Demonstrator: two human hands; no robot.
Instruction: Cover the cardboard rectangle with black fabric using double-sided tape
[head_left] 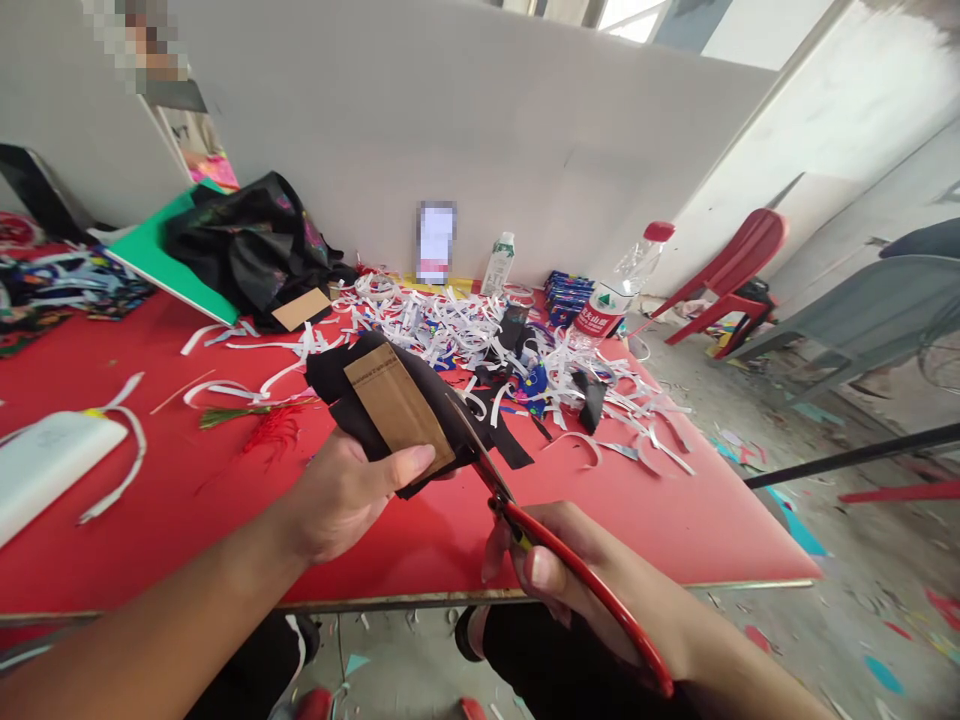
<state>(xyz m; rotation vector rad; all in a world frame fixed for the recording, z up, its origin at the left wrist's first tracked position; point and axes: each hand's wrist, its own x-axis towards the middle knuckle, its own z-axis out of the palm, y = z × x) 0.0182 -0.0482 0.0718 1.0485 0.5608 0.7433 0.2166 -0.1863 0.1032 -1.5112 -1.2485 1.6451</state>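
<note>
My left hand [352, 490] grips a piece of black fabric [330, 370] with a brown cardboard rectangle [390, 405] lying on top, the thumb pressing on the cardboard's lower end. In my right hand [570, 560] is a pair of scissors [499, 490] with red handles. Their blades are parted at the right edge of the black fabric, beside the cardboard; I cannot tell whether they are cutting into it. Behind my hands lies a heap of white and patterned scraps [450, 325], with some black offcuts [510, 440] nearer the fabric.
A phone [435, 240] leans on the grey partition beside a small white bottle [498, 263]. Further right stands a large red-labelled bottle [611, 290]. Dark cloth [255, 245] lies over a green board [161, 255] at the left. The red table [675, 530] ends close to my legs.
</note>
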